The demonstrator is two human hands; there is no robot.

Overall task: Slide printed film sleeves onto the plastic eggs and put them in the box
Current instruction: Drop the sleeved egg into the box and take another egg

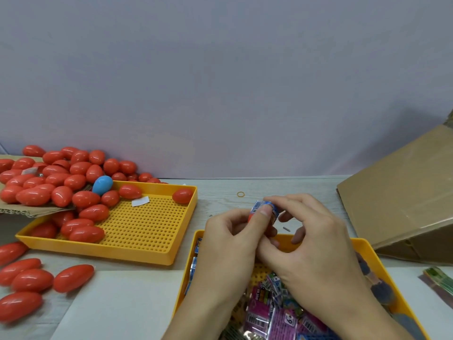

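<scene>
1. While both my hands meet just above the far rim of the near yellow perforated plastic tray [367,246], my left hand [228,244] grips a red plastic egg [250,217] that is mostly wrapped in a blue printed film sleeve [266,209]; my left thumb [263,217] lies pressed along the sleeve.
2. My right hand [316,244] curls over the same egg from the other side, and its fingertips [269,200] pinch the sleeve's far end. Only a sliver of red shows at the egg's left edge, beside my thumb.
3. Below my wrists, inside that near tray, lies a loose heap of flat printed film sleeves [274,312], pink, purple and blue, some with barcodes.
4. To the left of my hands sits a second yellow perforated plastic tray [137,231], with bare red eggs [85,217] spilling into its far left corner, one red egg [182,195] alone in its far right corner, and a small white paper slip [140,201] on its floor.
5. Beyond that tray's left corner, a big pile of red plastic eggs [49,175] rests on a flattened piece of corrugated cardboard [24,212], with a single light blue plastic egg [102,184] at the pile's right edge.
6. Nearer me on the left, more loose red eggs [31,280] lie on the pale table [220,192].
7. Just past my fingertips a thin orange rubber band [241,194] lies on the table.
8. To the right of my hands stands a brown cardboard box [402,200], tilted, and I cannot see into it.
</scene>
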